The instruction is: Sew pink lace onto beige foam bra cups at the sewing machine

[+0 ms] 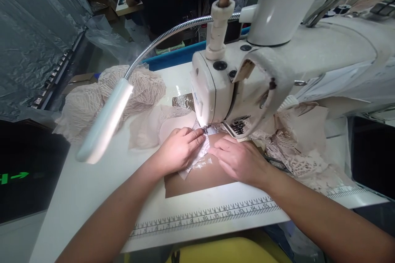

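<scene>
A pale pink piece of lace fabric [203, 150] lies under the needle area of a white sewing machine [212, 86]. My left hand [179, 150] presses on its left side with fingers held together, the fingertips close beside the presser foot. At the fabric's right edge, the thumb and fingers of my right hand [239, 160] are drawn together; the fingertips meet the edge, and part of the grip is hidden. Both hands rest over a brown taped sheet [197, 183] on the white table. A smooth pale fabric part [174, 123] reaches out left of the needle.
A bundle of lace [132, 84] is heaped at the back left, and more lace pieces [305, 152] lie at the right. A lamp [106, 121] on a bendable neck hangs over the left side. A printed ruler [203, 218] runs along the front edge. A person [156, 0] sits beyond.
</scene>
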A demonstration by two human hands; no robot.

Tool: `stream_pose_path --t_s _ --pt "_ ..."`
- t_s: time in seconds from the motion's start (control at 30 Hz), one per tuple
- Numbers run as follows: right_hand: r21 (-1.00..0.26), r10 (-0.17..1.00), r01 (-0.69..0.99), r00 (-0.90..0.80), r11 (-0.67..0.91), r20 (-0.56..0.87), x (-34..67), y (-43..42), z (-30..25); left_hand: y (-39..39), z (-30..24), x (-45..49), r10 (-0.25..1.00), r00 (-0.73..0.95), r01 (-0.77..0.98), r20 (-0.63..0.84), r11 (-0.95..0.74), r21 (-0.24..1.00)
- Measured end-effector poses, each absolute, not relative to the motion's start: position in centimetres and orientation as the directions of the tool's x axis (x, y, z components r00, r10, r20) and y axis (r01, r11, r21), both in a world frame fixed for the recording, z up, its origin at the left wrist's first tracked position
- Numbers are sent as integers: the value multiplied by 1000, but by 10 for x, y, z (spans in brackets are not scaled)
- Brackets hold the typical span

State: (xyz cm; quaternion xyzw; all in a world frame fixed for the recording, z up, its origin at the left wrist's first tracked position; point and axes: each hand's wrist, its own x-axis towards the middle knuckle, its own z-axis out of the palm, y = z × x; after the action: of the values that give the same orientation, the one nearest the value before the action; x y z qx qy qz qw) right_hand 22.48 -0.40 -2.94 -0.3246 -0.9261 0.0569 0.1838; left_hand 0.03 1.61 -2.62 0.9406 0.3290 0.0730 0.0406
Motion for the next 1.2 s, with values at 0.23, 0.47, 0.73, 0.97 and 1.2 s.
stream_pose_path --t_s 0.23,0.47,0.73,0.97,1.2 --pt "-156 690 684 -643 712 333 218 -1 -29 19 -26 -6 598 791 589 125 -801 107" --pt "-61 755 784 -569 617 328 210 2 -31 23 -26 -4 630 765 624 131 -776 87" --pt "-91 758 788 -545 609 358 214 0 -36 22 -20 -1 701 705 699 106 -712 62" --pt "-155 738 746 -564 648 370 218 0 -33 18 -14 0 735 676 734 53 -678 32" --pt "-184 767 767 -527 615 365 227 0 -35 -6 21 4 770 611 791 -183 -591 157"
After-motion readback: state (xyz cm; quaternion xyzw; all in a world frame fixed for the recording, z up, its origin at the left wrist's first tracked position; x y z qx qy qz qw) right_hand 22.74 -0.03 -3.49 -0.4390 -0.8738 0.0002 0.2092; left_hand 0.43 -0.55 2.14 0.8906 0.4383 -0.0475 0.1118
